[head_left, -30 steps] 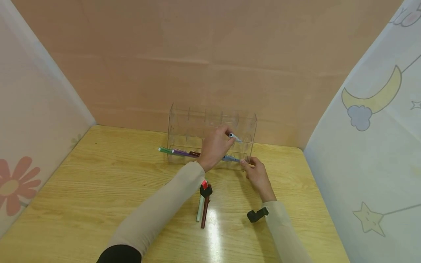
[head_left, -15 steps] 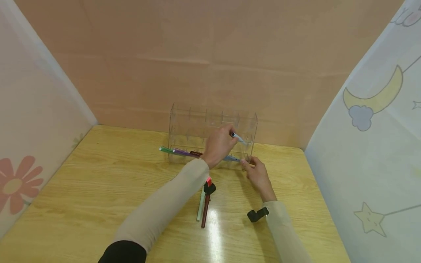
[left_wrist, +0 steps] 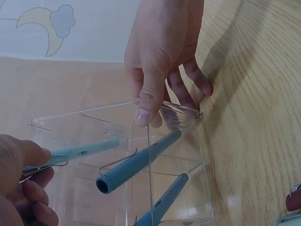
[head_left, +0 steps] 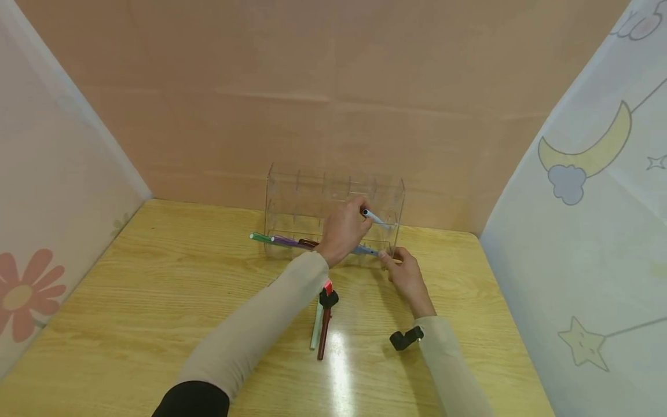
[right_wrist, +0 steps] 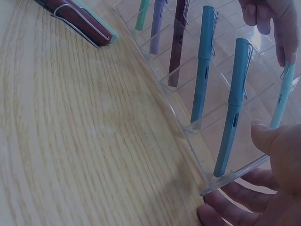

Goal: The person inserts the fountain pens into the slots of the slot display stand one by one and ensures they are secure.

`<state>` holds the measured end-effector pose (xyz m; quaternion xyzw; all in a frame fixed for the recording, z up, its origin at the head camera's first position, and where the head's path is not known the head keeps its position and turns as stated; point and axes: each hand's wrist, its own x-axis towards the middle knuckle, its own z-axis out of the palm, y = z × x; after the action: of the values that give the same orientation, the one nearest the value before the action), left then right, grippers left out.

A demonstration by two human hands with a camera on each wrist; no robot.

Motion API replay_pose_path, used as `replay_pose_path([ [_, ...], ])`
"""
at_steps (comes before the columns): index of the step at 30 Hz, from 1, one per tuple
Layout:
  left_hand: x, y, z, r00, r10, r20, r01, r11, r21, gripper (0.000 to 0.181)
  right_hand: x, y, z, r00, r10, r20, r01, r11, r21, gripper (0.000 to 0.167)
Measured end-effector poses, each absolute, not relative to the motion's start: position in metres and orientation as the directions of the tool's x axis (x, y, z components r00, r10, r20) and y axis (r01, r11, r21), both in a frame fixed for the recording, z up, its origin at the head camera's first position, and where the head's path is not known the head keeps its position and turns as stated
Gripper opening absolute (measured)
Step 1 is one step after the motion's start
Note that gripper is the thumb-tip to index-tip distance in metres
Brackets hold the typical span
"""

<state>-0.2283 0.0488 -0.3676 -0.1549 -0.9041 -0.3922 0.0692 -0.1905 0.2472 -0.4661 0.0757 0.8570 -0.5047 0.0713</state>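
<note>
My left hand [head_left: 344,229] pinches a pale turquoise pen [right_wrist: 283,96] by its clip end. The pen slants into the middle tier of a clear acrylic pen rack [head_left: 401,200], near the right end. My right hand [head_left: 409,281] grips the rack's right end, with the thumb at the front and the other fingers behind the wall. In the right wrist view, two teal-blue pens [right_wrist: 233,103] stand in the front row beside that thumb. Farther along are a dark red pen [right_wrist: 178,42], a purple pen [right_wrist: 157,28] and a green pen [right_wrist: 142,16].
A pale green pen [head_left: 315,327] and a dark red pen [head_left: 324,336] lie side by side on the wooden table [head_left: 182,301], below my left forearm. Close behind the rack rises a brown backdrop [head_left: 333,104]. Patterned panels [head_left: 599,243] flank the table.
</note>
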Motion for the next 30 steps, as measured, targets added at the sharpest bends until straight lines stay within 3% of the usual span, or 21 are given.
replay_pose_path([
  [8, -0.2279, 0.0477, -0.3712, -0.932, 0.246, 0.267, 0.364, 0.617, 0.698, 0.024, -0.1911, 0.2451, -0.4676, -0.982, 0.060, -0.181, 0.187, 0.488, -0.852, 0.049],
  [23, -0.2313, 0.0440, -0.3737, -0.914, 0.277, 0.297, 0.406, 0.640, 0.652, 0.016, -0.1913, 0.2448, -0.4666, -0.982, 0.063, -0.179, 0.187, 0.490, -0.852, 0.051],
  [30, -0.2334, 0.0415, -0.3724, -0.918, 0.267, 0.294, 0.395, 0.695, 0.600, 0.021, -0.1905, 0.2442, -0.4656, -0.983, 0.068, -0.172, 0.183, 0.505, -0.844, 0.052],
])
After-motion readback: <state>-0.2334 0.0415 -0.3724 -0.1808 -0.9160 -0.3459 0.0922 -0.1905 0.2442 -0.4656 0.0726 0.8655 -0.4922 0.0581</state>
